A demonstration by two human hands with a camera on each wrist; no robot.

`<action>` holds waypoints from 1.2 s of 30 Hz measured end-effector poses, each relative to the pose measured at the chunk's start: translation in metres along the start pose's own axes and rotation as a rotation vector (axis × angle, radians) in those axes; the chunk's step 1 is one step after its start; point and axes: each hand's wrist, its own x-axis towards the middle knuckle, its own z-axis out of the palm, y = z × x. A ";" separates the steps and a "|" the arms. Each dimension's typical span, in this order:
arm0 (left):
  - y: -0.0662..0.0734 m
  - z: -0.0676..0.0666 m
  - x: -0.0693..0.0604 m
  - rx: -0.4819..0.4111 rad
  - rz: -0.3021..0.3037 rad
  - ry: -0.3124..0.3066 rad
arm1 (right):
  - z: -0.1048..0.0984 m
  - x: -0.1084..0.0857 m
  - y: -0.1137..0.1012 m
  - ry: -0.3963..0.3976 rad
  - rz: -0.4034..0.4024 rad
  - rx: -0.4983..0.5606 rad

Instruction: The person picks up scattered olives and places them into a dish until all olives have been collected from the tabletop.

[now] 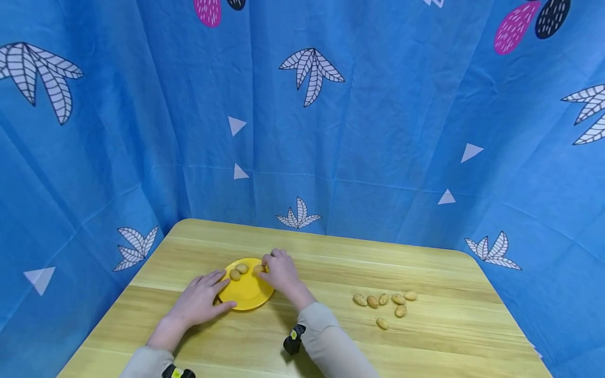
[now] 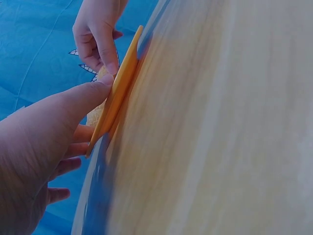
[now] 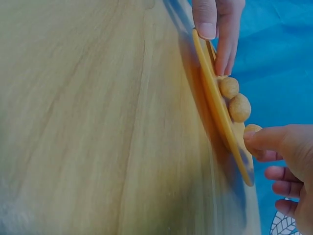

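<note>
A round yellow plate (image 1: pixel 247 294) lies on the table toward the left. My left hand (image 1: pixel 202 300) rests at the plate's left side with fingers spread and fairly straight. Its thumb (image 3: pixel 207 27) and fingertips touch the rim. At the plate's far right part my right hand (image 1: pixel 282 273) pinches a small tan potato (image 3: pixel 252 133) between thumb and fingers, just over the plate. Two more small potatoes, one rounder (image 3: pixel 229 87) and one larger (image 3: pixel 239 107), sit side by side on the plate between the hands.
Several small potatoes (image 1: pixel 398 299) lie in a loose group on the wooden table (image 1: pixel 321 336), right of the plate. One potato (image 1: pixel 382 323) is nearer the front edge. A blue patterned curtain (image 1: pixel 378 131) hangs behind the table and along its sides.
</note>
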 end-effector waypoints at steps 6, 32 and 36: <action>-0.001 0.001 -0.001 0.005 0.004 0.011 | 0.001 0.002 -0.005 -0.007 0.006 -0.014; 0.000 0.000 0.000 0.003 -0.013 -0.016 | 0.007 0.010 -0.013 -0.054 0.050 -0.045; 0.000 -0.001 0.000 0.008 -0.014 -0.024 | 0.008 0.010 -0.013 -0.065 0.054 -0.040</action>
